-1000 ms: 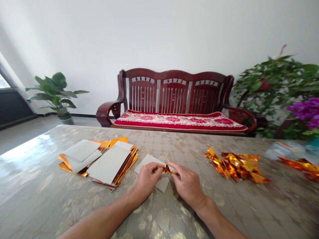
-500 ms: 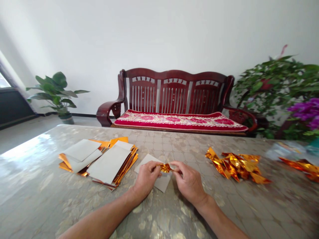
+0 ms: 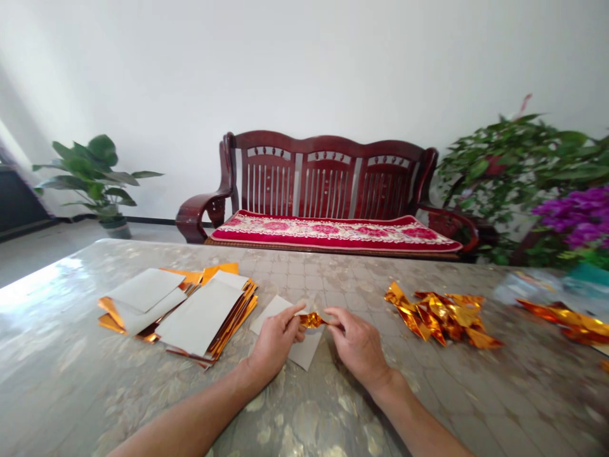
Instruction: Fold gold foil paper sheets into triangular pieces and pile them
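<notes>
Both hands pinch a small folded piece of gold foil paper [image 3: 311, 319] just above the table. My left hand [image 3: 275, 341] grips its left end with closed fingers. My right hand [image 3: 358, 346] grips its right end between thumb and fingertips. Beneath them lies a single white sheet [image 3: 304, 351], face down. To the left sits a stack of gold-backed sheets [image 3: 200, 314], white sides up. Right of my hands is a heap of folded gold foil pieces [image 3: 442, 311].
The marbled table [image 3: 304, 406] reaches across the whole foreground. More gold foil [image 3: 566, 317] and a clear bag [image 3: 523, 285] lie at the far right. Behind stand a red wooden bench [image 3: 328, 197], a potted plant [image 3: 95, 178] and leafy plants with purple flowers [image 3: 547, 184].
The gold piece has been drawn out a little wider between my fingers. My head has turned slightly right, shifting the scene leftward. Both hands stay in place.
</notes>
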`<state>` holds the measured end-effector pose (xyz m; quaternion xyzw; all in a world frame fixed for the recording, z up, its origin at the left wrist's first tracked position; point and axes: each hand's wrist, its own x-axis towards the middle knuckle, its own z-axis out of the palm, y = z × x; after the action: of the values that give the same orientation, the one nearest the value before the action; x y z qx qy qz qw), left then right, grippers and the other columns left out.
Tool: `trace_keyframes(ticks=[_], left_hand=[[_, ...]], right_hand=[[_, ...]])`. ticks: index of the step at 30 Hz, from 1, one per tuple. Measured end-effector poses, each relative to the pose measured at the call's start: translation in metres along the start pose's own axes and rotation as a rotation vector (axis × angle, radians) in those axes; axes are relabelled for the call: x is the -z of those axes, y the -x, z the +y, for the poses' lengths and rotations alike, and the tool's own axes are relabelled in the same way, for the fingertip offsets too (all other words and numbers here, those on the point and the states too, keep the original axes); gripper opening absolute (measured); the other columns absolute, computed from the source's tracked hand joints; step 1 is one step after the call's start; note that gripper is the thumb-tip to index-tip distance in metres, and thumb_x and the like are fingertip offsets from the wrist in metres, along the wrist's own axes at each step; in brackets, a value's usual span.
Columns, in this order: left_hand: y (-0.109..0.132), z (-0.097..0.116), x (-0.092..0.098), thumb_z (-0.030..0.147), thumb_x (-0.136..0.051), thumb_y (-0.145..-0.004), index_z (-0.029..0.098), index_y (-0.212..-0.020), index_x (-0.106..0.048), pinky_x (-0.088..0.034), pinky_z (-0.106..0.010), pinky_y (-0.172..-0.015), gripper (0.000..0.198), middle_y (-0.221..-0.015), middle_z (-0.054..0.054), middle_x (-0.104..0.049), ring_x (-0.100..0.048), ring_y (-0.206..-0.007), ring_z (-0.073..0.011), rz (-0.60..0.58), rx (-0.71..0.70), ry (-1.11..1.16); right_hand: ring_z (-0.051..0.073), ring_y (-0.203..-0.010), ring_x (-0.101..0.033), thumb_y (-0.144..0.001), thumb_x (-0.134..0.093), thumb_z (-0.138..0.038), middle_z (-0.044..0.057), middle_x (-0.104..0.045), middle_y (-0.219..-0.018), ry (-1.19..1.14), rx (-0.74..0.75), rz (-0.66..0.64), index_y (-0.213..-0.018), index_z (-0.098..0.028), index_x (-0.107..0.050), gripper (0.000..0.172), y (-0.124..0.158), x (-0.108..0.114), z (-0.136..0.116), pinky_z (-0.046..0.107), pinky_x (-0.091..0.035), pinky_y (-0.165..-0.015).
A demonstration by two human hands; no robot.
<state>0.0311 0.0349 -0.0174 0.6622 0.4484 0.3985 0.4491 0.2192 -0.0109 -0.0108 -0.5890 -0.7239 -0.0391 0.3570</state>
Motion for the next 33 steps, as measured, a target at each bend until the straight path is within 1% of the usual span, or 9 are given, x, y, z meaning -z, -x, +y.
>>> trace_keyframes(ticks=[4,8,14,17,20,23,25,29,33], left_hand=[[0.001,0.002,0.003,0.036,-0.047,-0.089,0.016,-0.133,-0.054,-0.050,-0.025,-0.063,0.049,-0.075,-0.001,-0.070,-0.065,-0.061,-0.0144,0.037,-0.041,-0.021],[0.000,-0.002,0.013,0.026,-0.047,-0.090,0.022,-0.124,-0.060,-0.048,-0.029,-0.078,0.037,-0.084,-0.001,-0.072,-0.066,-0.082,-0.0177,0.105,-0.198,-0.279],[-0.002,-0.007,0.021,0.017,-0.048,-0.088,0.024,-0.104,-0.068,-0.045,-0.034,-0.089,0.027,-0.099,-0.004,-0.071,-0.063,-0.096,-0.0216,0.101,-0.373,-0.584],[-0.002,-0.007,0.022,0.013,-0.047,-0.087,0.021,-0.103,-0.068,-0.045,-0.036,-0.088,0.028,-0.100,-0.005,-0.070,-0.061,-0.096,-0.0227,0.064,-0.378,-0.676],[-0.002,-0.006,0.022,0.012,-0.047,-0.086,0.021,-0.103,-0.068,-0.045,-0.037,-0.089,0.028,-0.100,-0.005,-0.070,-0.060,-0.097,-0.0230,0.043,-0.368,-0.715],[-0.002,-0.005,0.022,0.012,-0.048,-0.087,0.021,-0.104,-0.068,-0.045,-0.037,-0.090,0.028,-0.102,-0.005,-0.069,-0.059,-0.099,-0.0228,0.043,-0.363,-0.738],[-0.001,-0.004,0.022,0.011,-0.048,-0.086,0.022,-0.106,-0.067,-0.044,-0.037,-0.091,0.029,-0.103,-0.004,-0.068,-0.058,-0.100,-0.0228,0.046,-0.357,-0.762],[-0.001,-0.001,0.022,0.010,-0.051,-0.084,0.022,-0.110,-0.065,-0.042,-0.039,-0.094,0.032,-0.107,-0.005,-0.067,-0.056,-0.105,-0.0243,0.065,-0.303,-0.833],[-0.003,-0.001,0.020,0.012,-0.049,-0.086,0.020,-0.116,-0.062,-0.041,-0.040,-0.096,0.034,-0.111,-0.006,-0.066,-0.055,-0.108,-0.0253,0.096,-0.246,-0.852]], right_hand=[[0.019,-0.080,-0.070,-0.082,-0.055,-0.012,0.002,-0.076,-0.089,0.084,-0.022,0.074,-0.106,-0.024,-0.066,0.029,-0.005,0.007,0.013,0.028,-0.049,-0.073],[0.020,-0.085,-0.070,-0.085,-0.055,-0.017,0.003,-0.075,-0.094,0.204,-0.086,0.195,-0.100,-0.024,-0.068,0.021,-0.014,0.028,0.040,0.029,-0.048,-0.075],[0.022,-0.073,-0.066,-0.086,-0.058,-0.025,0.005,-0.075,-0.087,0.467,-0.409,0.317,-0.096,-0.024,-0.072,0.017,-0.018,0.073,0.086,0.029,-0.037,-0.058],[0.022,-0.069,-0.062,-0.087,-0.057,-0.027,0.008,-0.074,-0.086,0.602,-0.536,0.299,-0.098,-0.023,-0.073,0.019,-0.012,0.091,0.102,0.030,-0.031,-0.055],[0.023,-0.074,-0.062,-0.088,-0.057,-0.027,0.008,-0.073,-0.091,0.707,-0.653,0.259,-0.103,-0.024,-0.071,0.021,-0.005,0.099,0.116,0.031,-0.030,-0.057],[0.023,-0.082,-0.062,-0.087,-0.058,-0.026,0.009,-0.072,-0.099,0.726,-0.622,0.202,-0.102,-0.023,-0.071,0.021,-0.002,0.099,0.124,0.031,-0.033,-0.061],[0.023,-0.084,-0.062,-0.087,-0.056,-0.024,0.008,-0.072,-0.100,0.711,-0.569,0.215,-0.102,-0.022,-0.071,0.021,-0.003,0.095,0.124,0.031,-0.035,-0.064],[0.022,-0.090,-0.063,-0.086,-0.053,-0.018,0.006,-0.072,-0.101,0.523,-0.366,0.259,-0.102,-0.021,-0.070,0.023,-0.010,0.070,0.103,0.030,-0.041,-0.074],[0.017,-0.090,-0.064,-0.087,-0.051,-0.017,0.002,-0.072,-0.096,0.100,-0.115,-0.023,-0.095,-0.023,-0.070,0.021,-0.012,0.034,0.051,0.026,-0.045,-0.079]])
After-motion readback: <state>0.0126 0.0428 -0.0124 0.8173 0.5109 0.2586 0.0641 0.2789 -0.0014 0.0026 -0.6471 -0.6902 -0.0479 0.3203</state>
